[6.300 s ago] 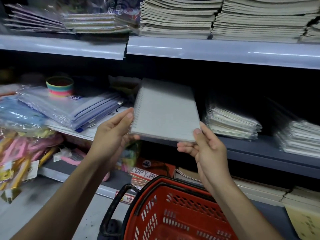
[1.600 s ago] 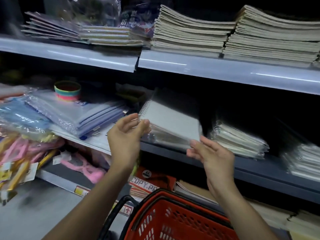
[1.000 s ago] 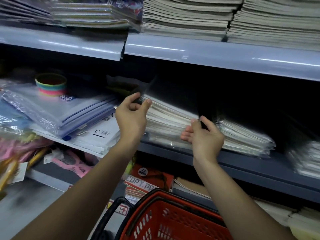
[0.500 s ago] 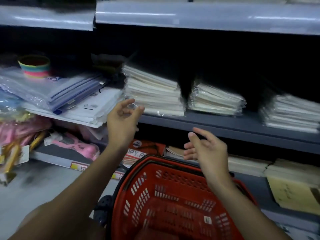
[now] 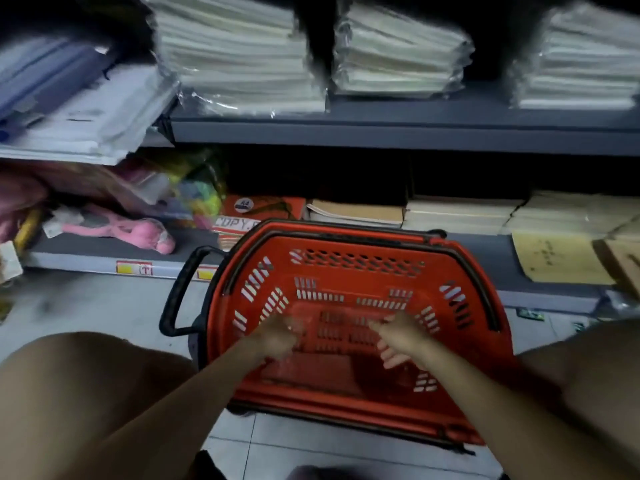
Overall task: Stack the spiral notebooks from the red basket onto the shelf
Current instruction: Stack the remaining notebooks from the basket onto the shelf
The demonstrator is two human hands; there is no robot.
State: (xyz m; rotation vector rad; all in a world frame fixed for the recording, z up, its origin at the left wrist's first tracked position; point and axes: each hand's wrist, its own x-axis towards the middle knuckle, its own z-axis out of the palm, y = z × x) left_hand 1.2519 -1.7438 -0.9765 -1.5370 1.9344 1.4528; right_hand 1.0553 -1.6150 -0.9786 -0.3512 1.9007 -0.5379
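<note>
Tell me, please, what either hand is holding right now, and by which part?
Cannot be told: both the left hand and right hand are blurred inside the red basket.

1. One view only, worn on the head, looking forward and steeply down.
2. It sits close over the basket [image 5: 349, 268], which fills the lower middle.
3. The shelf [image 5: 398, 128] runs across the top, facing the camera.
4. Both forearms enter from the bottom edge; the frame is motion-blurred.

Inside the red basket [image 5: 346, 268], motion blur smears both the left hand [image 5: 277, 336] and right hand [image 5: 401, 336], hiding any grip
</note>
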